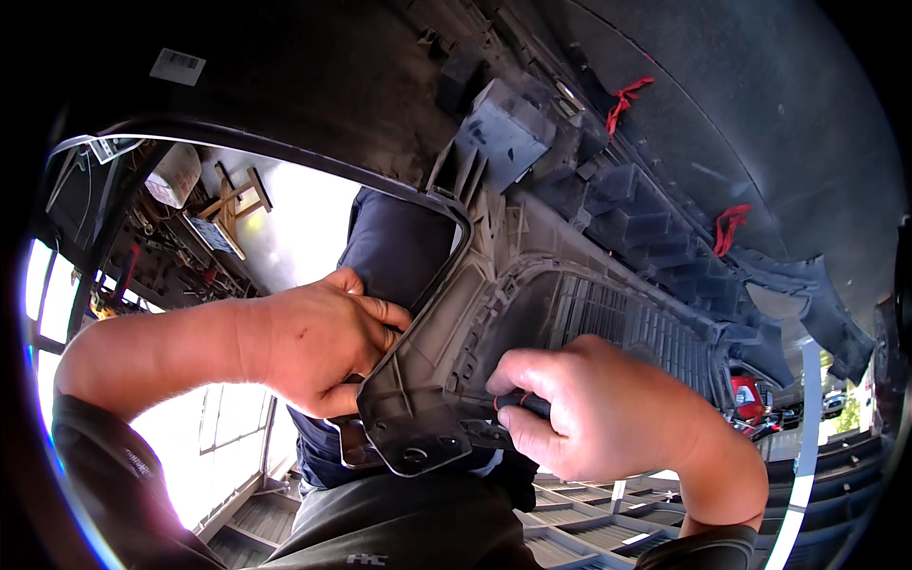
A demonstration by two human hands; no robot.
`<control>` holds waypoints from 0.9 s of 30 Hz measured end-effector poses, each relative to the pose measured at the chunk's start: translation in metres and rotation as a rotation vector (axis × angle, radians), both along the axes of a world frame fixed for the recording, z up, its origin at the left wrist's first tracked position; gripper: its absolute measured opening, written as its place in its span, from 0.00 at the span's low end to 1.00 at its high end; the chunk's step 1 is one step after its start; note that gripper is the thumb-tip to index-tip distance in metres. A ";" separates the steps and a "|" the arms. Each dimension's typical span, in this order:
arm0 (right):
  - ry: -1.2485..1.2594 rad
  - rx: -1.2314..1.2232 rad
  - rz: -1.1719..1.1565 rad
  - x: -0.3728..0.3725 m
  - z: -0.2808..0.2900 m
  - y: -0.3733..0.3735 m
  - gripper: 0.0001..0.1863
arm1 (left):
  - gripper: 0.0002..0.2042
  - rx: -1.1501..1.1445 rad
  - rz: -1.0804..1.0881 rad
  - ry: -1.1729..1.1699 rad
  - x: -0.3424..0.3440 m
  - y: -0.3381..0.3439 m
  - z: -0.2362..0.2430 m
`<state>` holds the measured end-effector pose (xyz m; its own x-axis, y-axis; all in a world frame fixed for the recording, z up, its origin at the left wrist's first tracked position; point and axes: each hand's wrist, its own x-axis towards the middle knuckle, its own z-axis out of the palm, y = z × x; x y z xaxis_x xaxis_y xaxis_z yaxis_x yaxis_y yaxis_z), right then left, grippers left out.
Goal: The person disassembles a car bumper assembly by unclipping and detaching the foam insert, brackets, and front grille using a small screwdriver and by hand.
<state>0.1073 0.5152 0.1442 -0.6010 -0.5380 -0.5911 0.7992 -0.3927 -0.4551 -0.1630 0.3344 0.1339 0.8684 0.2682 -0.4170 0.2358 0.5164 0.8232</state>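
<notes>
A large dark grey plastic car bumper panel (608, 256) fills the upper and right part of the head view, seen from its ribbed inner side. My left hand (318, 347) grips the thin black edge of its opening at the lower left. My right hand (594, 413) is closed around a tool with a black handle and an orange ring (518, 404), held against the panel near a flat mounting tab with holes (413, 442). The tool's tip is hidden behind the panel and my fingers.
A grille section with slats (636, 328) sits right of my hands. Red ties (730, 226) hang from the panel. Another person in dark clothes (389, 247) stands behind the opening. Workshop clutter (204, 214) shows at the left, parked cars (831, 404) at the far right.
</notes>
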 end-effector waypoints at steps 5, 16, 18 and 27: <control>-0.031 -0.029 0.010 0.004 -0.006 -0.004 0.11 | 0.07 -0.060 -0.006 -0.007 0.002 -0.001 -0.002; 0.014 -0.083 0.015 -0.007 -0.022 0.003 0.11 | 0.10 0.136 -0.015 0.011 0.002 -0.008 0.002; 0.027 -0.095 0.019 -0.007 -0.021 0.004 0.11 | 0.11 0.137 -0.005 0.051 0.003 -0.003 0.007; 0.080 -0.288 -0.201 0.015 -0.035 -0.013 0.08 | 0.16 0.126 -0.252 0.058 0.001 0.011 0.013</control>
<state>0.1220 0.5026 0.1091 -0.7499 -0.5422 -0.3791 0.6593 -0.6598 -0.3605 -0.1617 0.3452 0.1471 0.8901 0.1000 -0.4446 0.3920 0.3297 0.8589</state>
